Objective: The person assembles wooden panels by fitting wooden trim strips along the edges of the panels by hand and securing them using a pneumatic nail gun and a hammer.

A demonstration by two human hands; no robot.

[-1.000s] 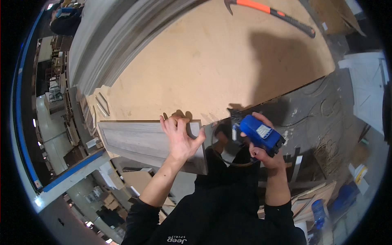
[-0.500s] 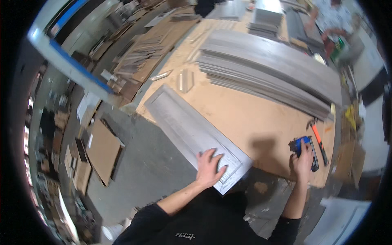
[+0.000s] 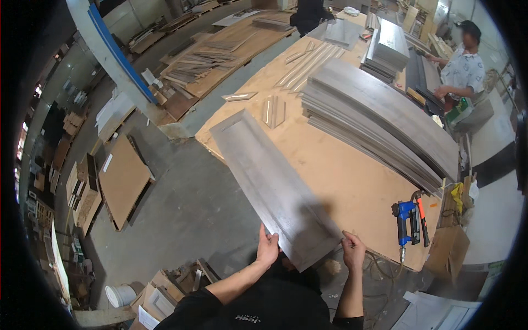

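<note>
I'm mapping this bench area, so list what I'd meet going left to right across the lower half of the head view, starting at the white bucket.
White bucket → grey panel → right hand → blue nail gun → orange-and-black hammer → cardboard box.

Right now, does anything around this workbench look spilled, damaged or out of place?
Nothing looks clearly spilled or damaged. Slightly odd: the long grey rectangular panel sticks out past the near edge of the tan wooden table, though the left hand and right hand hold it.
</note>
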